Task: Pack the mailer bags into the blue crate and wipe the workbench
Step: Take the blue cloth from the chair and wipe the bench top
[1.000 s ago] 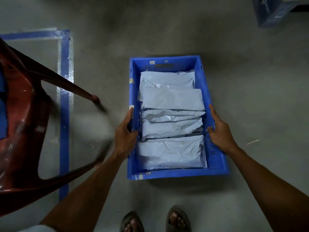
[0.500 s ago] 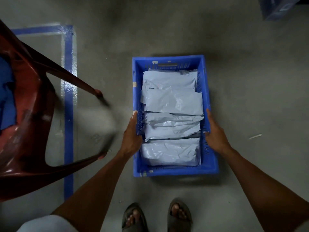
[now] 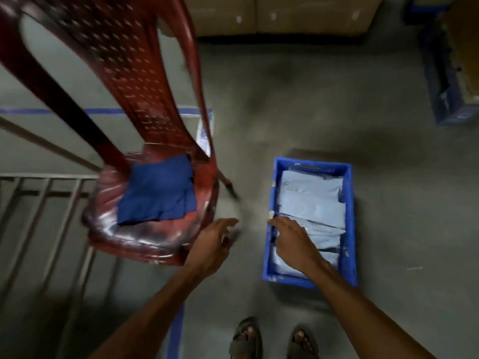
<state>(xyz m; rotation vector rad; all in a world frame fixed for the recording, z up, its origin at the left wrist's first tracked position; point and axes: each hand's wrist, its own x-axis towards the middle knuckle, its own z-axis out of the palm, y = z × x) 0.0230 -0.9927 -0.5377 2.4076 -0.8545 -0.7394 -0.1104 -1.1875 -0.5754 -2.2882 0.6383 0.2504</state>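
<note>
Two sandalled feet (image 3: 246,338) stand on the grey floor (image 3: 285,99). The left hand (image 3: 212,246) hangs between the chair and the crate, fingers loosely spread, holding nothing. The right hand (image 3: 295,242) reaches over the near left part of the blue crate (image 3: 349,229), fingers straight and empty; whether it touches the bags is unclear. The crate sits on the floor, filled with pale grey-blue mailer bags (image 3: 311,203) lying flat and overlapping in a row. To the left, a folded blue cloth (image 3: 158,193) lies on the red plastic chair (image 3: 145,73). Cardboard boxes (image 3: 259,14) stand beyond.

One blue crate (image 3: 349,229), perhaps five mailer bags (image 3: 312,207)
</note>
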